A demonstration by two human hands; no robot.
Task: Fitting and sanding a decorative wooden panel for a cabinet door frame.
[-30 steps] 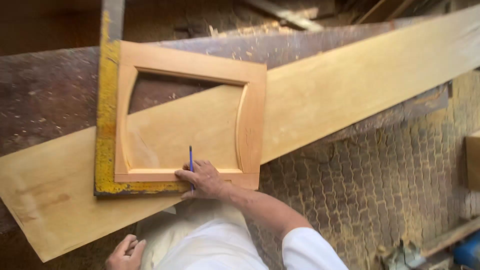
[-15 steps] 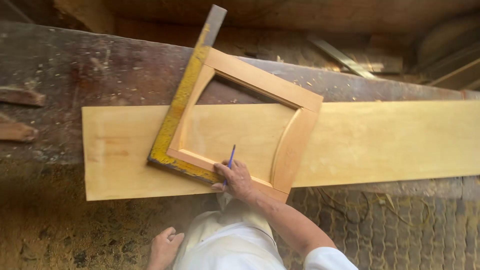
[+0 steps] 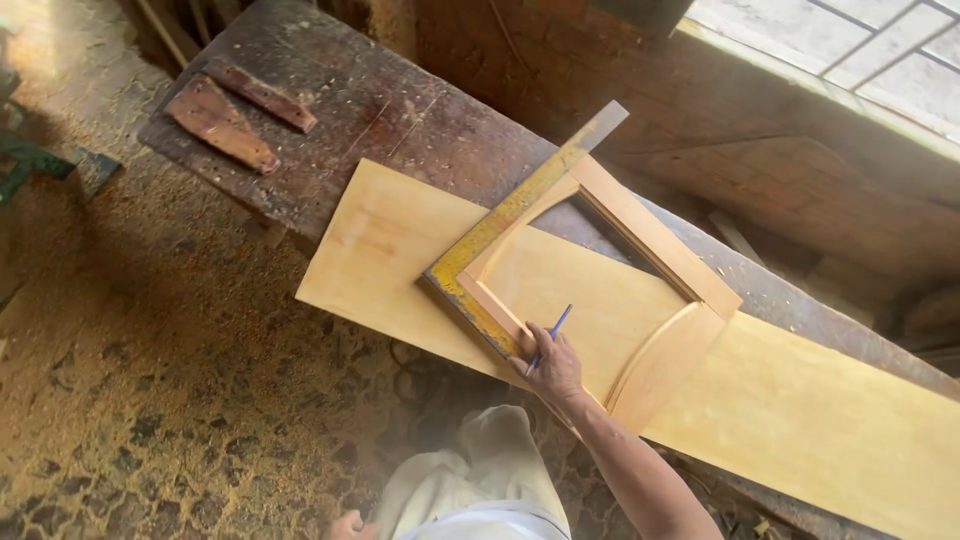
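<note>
A long pale wooden board (image 3: 800, 410) lies across a dark workbench (image 3: 400, 110). On it rests a wooden frame (image 3: 660, 250) with a curved inner edge, set against a yellow metal square (image 3: 500, 225). My right hand (image 3: 553, 366) presses on the frame's near edge and holds a blue pen (image 3: 551, 333) with its tip on the board inside the frame. My left hand (image 3: 347, 524) hangs low at the picture's bottom edge beside my pale clothing, fingers curled, nothing visible in it.
Two dark wood offcuts (image 3: 225, 123) lie at the bench's far left end. Sawdust covers the cobbled floor (image 3: 150, 380). More planks lean behind the bench (image 3: 800, 190), under a window (image 3: 850, 50). A green metal object (image 3: 30, 160) stands at the left edge.
The view has swung, so the board and frame now run diagonally down to the right. My right hand stays on the frame's near edge with the pen; my left hand has dropped lower.
</note>
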